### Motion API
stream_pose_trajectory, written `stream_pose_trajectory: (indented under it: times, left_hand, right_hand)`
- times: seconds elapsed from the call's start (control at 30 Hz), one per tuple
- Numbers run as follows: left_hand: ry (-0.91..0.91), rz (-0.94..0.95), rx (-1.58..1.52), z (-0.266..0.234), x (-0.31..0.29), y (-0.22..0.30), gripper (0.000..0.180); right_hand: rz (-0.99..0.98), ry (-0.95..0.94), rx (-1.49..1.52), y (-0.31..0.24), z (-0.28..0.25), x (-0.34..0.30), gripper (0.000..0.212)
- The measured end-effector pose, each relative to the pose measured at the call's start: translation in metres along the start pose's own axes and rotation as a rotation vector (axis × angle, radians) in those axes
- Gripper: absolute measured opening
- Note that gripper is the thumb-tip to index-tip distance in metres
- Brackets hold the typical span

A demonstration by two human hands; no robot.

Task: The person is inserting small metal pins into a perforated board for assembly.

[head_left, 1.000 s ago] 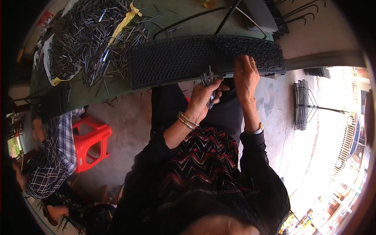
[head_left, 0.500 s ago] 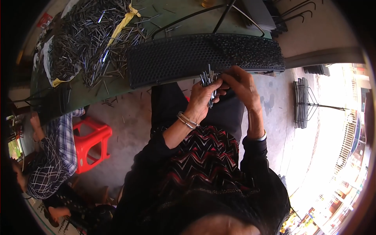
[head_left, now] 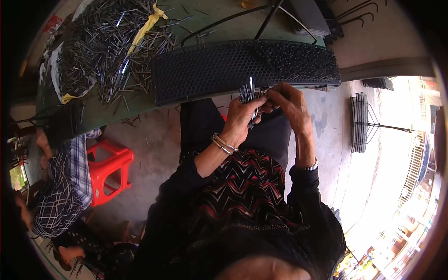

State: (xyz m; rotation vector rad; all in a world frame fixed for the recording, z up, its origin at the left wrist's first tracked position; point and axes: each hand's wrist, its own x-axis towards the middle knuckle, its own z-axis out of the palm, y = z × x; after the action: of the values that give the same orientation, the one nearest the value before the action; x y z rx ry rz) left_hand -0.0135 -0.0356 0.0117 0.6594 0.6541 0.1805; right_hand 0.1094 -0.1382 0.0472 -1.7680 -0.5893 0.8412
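A bundle of short, thin metal rods (head_left: 245, 94) is gripped in my left hand (head_left: 237, 119), its ends sticking out above the thumb and below the fingers. My right hand (head_left: 293, 106) is beside it, thumb and fingers pinched together close to the left thumb tip. Whatever lies between those right fingertips is too small to make out. Just beyond both hands is a long black panel (head_left: 205, 70) with a honeycomb of holes, resting along the table's near edge. Its right part is densely filled with rod ends; the left part shows open holes.
Loose metal rods (head_left: 109, 51) are heaped at the far left of the green table (head_left: 140, 100), with a yellow strip (head_left: 145, 28) among them. A red plastic stool (head_left: 111, 172) stands left, beside another person (head_left: 60, 191). Black racks (head_left: 359, 122) stand on the right.
My right hand has lowered slightly, its fingertips staying by the left thumb. Rods in my left hand have shifted a little, one now catching the light. The panel appears unmoved.
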Motion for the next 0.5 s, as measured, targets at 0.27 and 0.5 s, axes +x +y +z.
stream_pose_trajectory:
  times: [0.27, 0.5]
  left_hand:
    - [-0.013, -0.002, 0.033, 0.001, -0.001, 0.008, 0.019]
    - [-0.059, -0.003, 0.097, -0.004, 0.002, 0.006, 0.012]
  right_hand:
    - [-0.003, 0.063, 0.043, 0.011, 0.001, 0.001, 0.016]
    - [-0.018, 0.033, 0.052, 0.005, -0.001, 0.001, 0.015]
